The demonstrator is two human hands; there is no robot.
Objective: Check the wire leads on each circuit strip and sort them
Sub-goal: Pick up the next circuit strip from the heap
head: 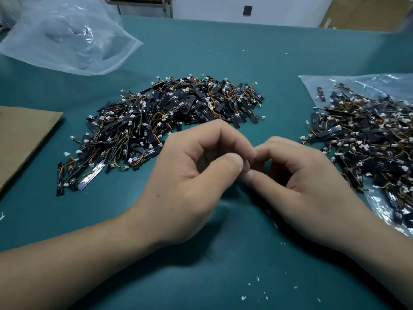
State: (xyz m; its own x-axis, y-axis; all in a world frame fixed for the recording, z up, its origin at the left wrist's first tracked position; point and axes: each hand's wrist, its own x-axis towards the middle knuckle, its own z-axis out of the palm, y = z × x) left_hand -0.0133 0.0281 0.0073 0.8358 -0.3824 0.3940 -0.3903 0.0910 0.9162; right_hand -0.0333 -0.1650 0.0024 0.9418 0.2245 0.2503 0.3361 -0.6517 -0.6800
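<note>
A large pile of black circuit strips with coloured wire leads and white connectors lies on the green mat, left of centre. A second pile of strips rests on a clear plastic bag at the right. My left hand and my right hand meet in front of the piles. Their fingers are curled and their thumb and index tips touch each other. No strip shows between the fingertips; anything pinched there is hidden.
A crumpled clear plastic bag sits at the back left. A brown cardboard sheet lies at the left edge. Small white scraps dot the mat near the front edge. A wall with a dark socket stands behind the table.
</note>
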